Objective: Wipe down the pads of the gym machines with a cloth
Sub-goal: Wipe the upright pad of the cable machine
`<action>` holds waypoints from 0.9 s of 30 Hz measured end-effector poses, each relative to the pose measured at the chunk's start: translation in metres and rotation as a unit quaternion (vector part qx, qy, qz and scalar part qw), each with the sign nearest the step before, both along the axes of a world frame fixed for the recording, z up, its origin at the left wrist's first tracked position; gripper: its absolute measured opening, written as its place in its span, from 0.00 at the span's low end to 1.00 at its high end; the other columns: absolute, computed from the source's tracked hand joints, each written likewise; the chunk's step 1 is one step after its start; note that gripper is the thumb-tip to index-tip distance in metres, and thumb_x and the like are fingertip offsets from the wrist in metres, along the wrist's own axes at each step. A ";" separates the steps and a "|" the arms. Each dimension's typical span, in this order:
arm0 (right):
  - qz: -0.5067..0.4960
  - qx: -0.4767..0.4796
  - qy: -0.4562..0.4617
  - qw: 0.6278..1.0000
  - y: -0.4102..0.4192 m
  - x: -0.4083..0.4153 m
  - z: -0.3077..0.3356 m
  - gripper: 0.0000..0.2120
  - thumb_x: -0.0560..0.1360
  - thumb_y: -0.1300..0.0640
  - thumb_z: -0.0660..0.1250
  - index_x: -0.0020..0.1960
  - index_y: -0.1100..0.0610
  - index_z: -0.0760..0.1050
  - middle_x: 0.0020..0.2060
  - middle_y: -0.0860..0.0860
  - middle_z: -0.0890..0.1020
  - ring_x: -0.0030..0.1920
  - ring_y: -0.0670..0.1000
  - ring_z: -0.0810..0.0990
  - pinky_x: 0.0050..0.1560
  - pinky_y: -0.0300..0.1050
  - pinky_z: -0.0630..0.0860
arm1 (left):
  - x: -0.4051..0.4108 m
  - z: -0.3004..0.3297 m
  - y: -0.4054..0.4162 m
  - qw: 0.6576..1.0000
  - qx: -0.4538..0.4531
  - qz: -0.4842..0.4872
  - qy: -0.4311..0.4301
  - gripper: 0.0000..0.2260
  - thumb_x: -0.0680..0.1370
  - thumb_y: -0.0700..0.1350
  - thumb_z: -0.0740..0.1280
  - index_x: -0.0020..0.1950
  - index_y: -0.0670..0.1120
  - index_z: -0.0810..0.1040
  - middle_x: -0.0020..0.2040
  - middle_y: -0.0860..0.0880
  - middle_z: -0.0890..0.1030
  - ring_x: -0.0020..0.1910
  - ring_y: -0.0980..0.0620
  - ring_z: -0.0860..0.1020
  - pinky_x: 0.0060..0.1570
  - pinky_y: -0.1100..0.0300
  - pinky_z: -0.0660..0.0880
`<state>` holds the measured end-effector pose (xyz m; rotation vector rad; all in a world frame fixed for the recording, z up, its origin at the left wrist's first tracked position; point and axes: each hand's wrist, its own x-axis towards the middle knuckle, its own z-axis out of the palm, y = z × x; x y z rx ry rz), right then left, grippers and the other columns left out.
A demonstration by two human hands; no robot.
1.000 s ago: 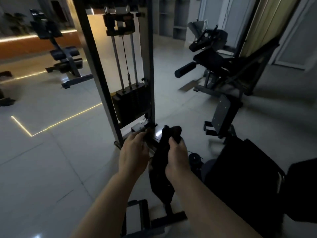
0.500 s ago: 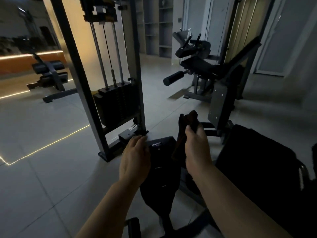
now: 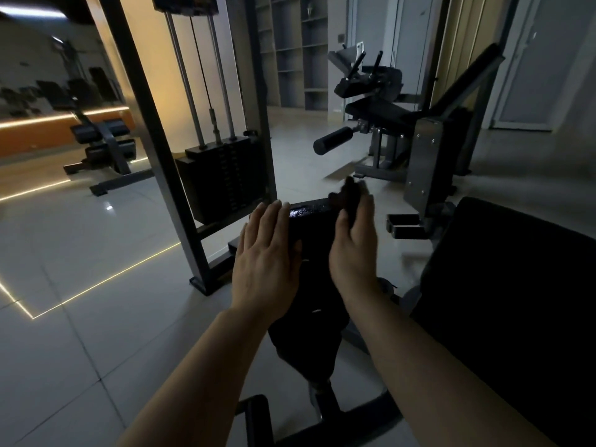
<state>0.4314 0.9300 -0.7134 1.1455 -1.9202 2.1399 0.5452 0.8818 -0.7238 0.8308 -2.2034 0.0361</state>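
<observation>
Right hand (image 3: 353, 250) lifted, fingers pinching dark cloth (image 3: 350, 196) (crumpled), left hand (image 3: 266, 253) flat on black pad (image 3: 309, 227)

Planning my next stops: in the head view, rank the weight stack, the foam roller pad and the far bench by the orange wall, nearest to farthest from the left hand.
1. Black weight stack, just beyond the left hand.
2. Black cylindrical foam roller pad, ahead to the right.
3. Black padded bench, far left by the orange wall.

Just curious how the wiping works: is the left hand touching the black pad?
Touching. The head view shows the left hand lying flat against the black pad's left edge, no gap visible.
</observation>
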 end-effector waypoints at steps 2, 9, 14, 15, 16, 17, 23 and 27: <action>-0.009 0.020 0.065 0.998 -0.009 0.000 -0.006 0.25 0.80 0.56 0.52 0.76 0.56 0.56 0.75 0.52 0.59 0.76 0.52 0.52 0.74 0.56 0.54 | -0.002 0.001 -0.005 1.000 -0.008 -0.005 0.008 0.25 0.80 0.53 0.50 0.75 0.42 0.62 0.73 0.44 0.66 0.74 0.48 0.56 0.71 0.53 0.54; 0.004 0.040 0.312 0.949 -0.005 -0.010 -0.036 0.26 0.81 0.46 0.46 0.76 0.56 0.49 0.76 0.49 0.47 0.77 0.54 0.42 0.75 0.55 0.40 | -0.005 -0.003 -0.013 0.999 -0.042 -0.018 0.022 0.24 0.81 0.51 0.51 0.74 0.42 0.63 0.72 0.43 0.67 0.73 0.45 0.59 0.71 0.47 0.61; -0.029 0.032 0.403 0.914 -0.008 -0.026 -0.061 0.25 0.82 0.47 0.42 0.77 0.52 0.47 0.76 0.45 0.41 0.77 0.54 0.44 0.74 0.59 0.46 | -0.010 -0.007 -0.012 0.997 -0.060 -0.006 0.056 0.21 0.81 0.49 0.52 0.71 0.41 0.67 0.68 0.43 0.71 0.69 0.45 0.63 0.68 0.47 0.65; -0.046 0.029 0.415 0.908 -0.009 -0.027 -0.069 0.25 0.82 0.46 0.42 0.77 0.51 0.45 0.76 0.45 0.40 0.77 0.54 0.44 0.74 0.59 0.47 | -0.011 -0.007 -0.011 0.996 -0.062 -0.007 0.065 0.21 0.81 0.49 0.53 0.70 0.41 0.68 0.66 0.42 0.72 0.68 0.45 0.64 0.66 0.46 0.67; -0.060 0.025 0.425 0.903 -0.010 -0.027 -0.079 0.25 0.82 0.46 0.43 0.77 0.50 0.43 0.77 0.46 0.40 0.77 0.54 0.44 0.74 0.59 0.47 | -0.012 -0.008 -0.011 0.995 -0.064 -0.007 0.073 0.20 0.81 0.49 0.53 0.69 0.41 0.69 0.65 0.42 0.72 0.66 0.45 0.65 0.64 0.46 0.68; -0.071 0.022 0.432 0.899 -0.011 -0.026 -0.090 0.26 0.82 0.47 0.44 0.77 0.50 0.42 0.77 0.47 0.41 0.77 0.54 0.44 0.74 0.58 0.47 | -0.012 -0.009 -0.011 0.995 -0.065 -0.006 0.078 0.20 0.81 0.48 0.53 0.68 0.41 0.70 0.65 0.42 0.72 0.65 0.45 0.66 0.63 0.46 0.69; -0.052 0.048 0.472 0.879 0.001 -0.033 -0.176 0.28 0.82 0.48 0.50 0.77 0.52 0.44 0.77 0.50 0.44 0.77 0.54 0.46 0.75 0.56 0.46 | -0.015 -0.013 -0.009 0.994 -0.087 0.031 0.055 0.21 0.81 0.50 0.53 0.71 0.42 0.66 0.68 0.42 0.70 0.68 0.44 0.63 0.65 0.42 0.66; -0.019 0.058 0.487 0.872 0.010 -0.043 -0.213 0.27 0.82 0.52 0.51 0.78 0.51 0.45 0.77 0.48 0.46 0.77 0.53 0.47 0.75 0.55 0.50 | -0.016 -0.027 -0.006 0.993 -0.091 0.069 0.035 0.25 0.81 0.54 0.49 0.75 0.43 0.58 0.74 0.41 0.63 0.74 0.42 0.55 0.71 0.40 0.57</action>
